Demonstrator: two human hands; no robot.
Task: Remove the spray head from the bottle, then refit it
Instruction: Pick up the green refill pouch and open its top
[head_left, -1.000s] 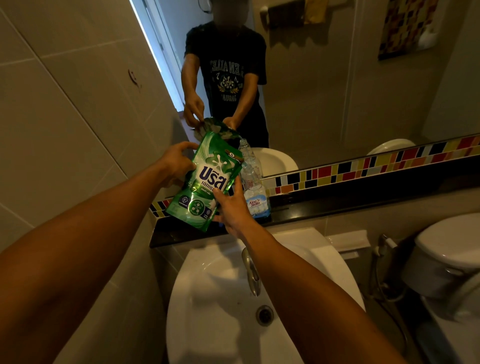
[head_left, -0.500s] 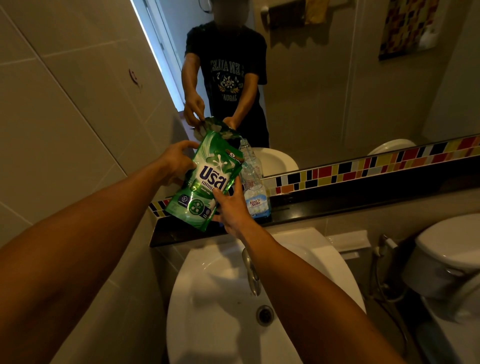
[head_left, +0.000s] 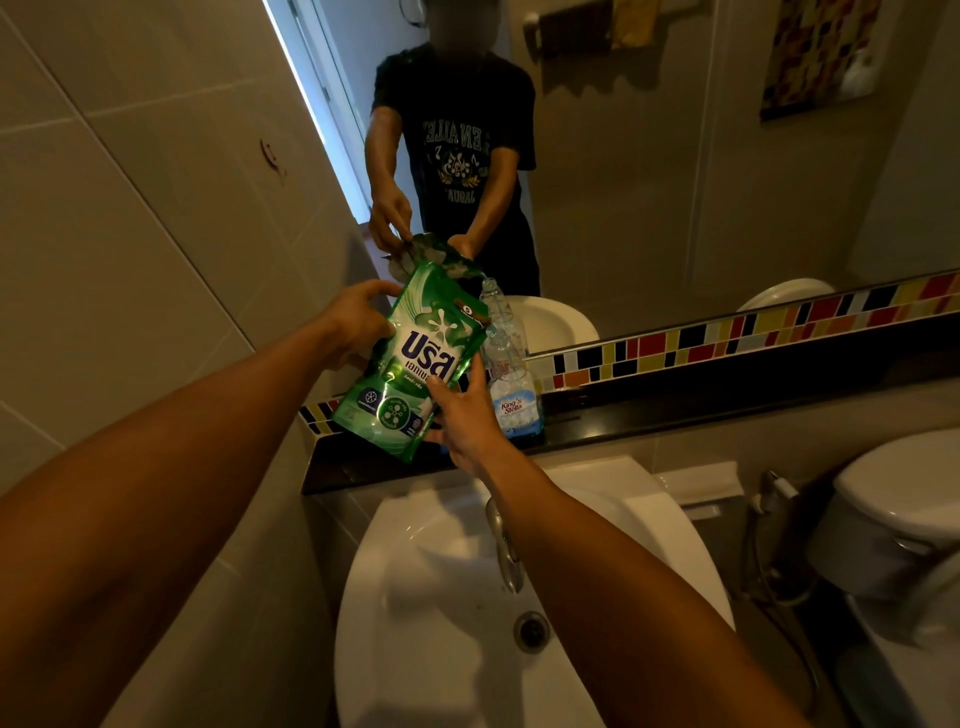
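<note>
A green refill pouch (head_left: 415, 364) with white lettering is held tilted above the dark ledge (head_left: 675, 410). My left hand (head_left: 353, 325) grips its upper left side. My right hand (head_left: 467, 421) holds its lower right corner from below. Behind the pouch a clear plastic bottle (head_left: 511, 384) with a blue and white label stands on the ledge against the mirror, its neck partly hidden by the pouch. I see no spray head on it.
A white washbasin (head_left: 426, 597) with a chrome tap (head_left: 504, 551) lies below my arms. A toilet (head_left: 904, 509) and a bidet hose (head_left: 774, 499) stand at the right. A tiled wall closes the left side. The mirror (head_left: 675, 182) reflects a person.
</note>
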